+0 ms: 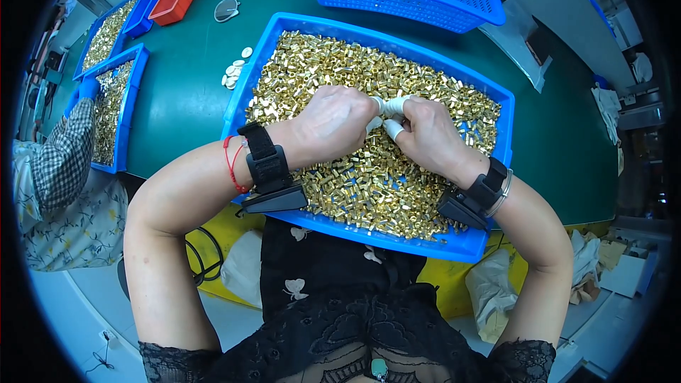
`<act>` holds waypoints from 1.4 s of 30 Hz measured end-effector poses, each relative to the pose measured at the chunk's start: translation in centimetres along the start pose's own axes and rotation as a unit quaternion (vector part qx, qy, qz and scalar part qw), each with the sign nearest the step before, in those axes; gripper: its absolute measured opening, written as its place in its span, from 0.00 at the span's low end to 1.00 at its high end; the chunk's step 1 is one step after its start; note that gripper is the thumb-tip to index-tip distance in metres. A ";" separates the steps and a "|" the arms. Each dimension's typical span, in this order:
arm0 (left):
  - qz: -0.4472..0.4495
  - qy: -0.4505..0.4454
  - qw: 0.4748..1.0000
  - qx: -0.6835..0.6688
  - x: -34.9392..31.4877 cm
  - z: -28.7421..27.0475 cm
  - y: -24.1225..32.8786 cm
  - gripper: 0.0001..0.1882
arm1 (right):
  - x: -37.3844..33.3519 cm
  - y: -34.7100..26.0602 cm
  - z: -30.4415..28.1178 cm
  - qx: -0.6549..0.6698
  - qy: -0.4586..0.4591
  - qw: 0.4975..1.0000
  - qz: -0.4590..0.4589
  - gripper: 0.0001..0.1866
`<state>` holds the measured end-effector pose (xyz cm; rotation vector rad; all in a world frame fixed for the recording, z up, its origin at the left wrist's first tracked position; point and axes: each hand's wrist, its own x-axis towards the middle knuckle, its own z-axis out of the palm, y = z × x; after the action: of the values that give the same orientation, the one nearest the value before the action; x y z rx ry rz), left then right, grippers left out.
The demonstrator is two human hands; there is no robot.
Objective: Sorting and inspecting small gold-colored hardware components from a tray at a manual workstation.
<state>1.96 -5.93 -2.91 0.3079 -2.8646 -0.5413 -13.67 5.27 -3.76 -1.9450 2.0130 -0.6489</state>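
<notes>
Brass-coloured, small hollow metal pieces (355, 195) fill most of the blue plastic tray (464, 247) at the near edge of the green bench (184, 106); left hand (333, 119) and right hand (431, 136) curled, white-covered fingertips (394, 129) close together mid-tray, pinch on any piece cannot be told; best worked low, within the rim.

Holds both arms out with elbows bent wide, slanting the bare left forearm (188, 184) inward and up to the right, the bare right forearm (530, 216) inward and up to the left. Turns the back of the curled left hand (333, 120) upward, opposite the likewise curled right hand (433, 138), with fingertips close together. Wears white coverings (399, 105) on the leading fingers, black straps (268, 167) around both wrists, a red cord bracelet (230, 167) on the left, a silver bangle (504, 197) on the right.
</notes>
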 end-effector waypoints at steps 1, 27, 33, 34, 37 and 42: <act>-0.001 0.000 1.000 0.002 0.0 0.1 0.0 0.04 | 0.0 0.0 0.0 -0.004 -0.004 1.000 0.001 0.08; -0.014 -0.017 1.000 -0.011 -0.1 0.1 0.0 0.04 | -0.1 -0.2 0.0 -0.005 -0.019 1.000 0.004 0.07; -0.014 -0.016 1.000 -0.017 -0.1 0.3 0.1 0.04 | -0.1 -0.2 -0.2 -0.010 -0.028 1.000 0.007 0.07; -0.011 -0.014 1.000 -0.020 -0.1 0.3 0.1 0.04 | -0.2 -0.3 -0.3 -0.009 -0.030 0.999 0.008 0.07; -0.003 -0.003 1.000 -0.022 -0.3 0.2 0.2 0.04 | -0.3 -0.4 -0.6 0.012 -0.045 0.999 0.021 0.06; 0.008 0.023 0.999 -0.047 -1.4 -0.7 1.1 0.08 | -1.4 -2.4 -2.7 0.168 -0.072 0.979 0.090 0.06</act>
<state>3.32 -4.81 -2.06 0.2781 -2.7858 -0.6540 -12.77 7.04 -0.40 -1.5501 1.8272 -0.7245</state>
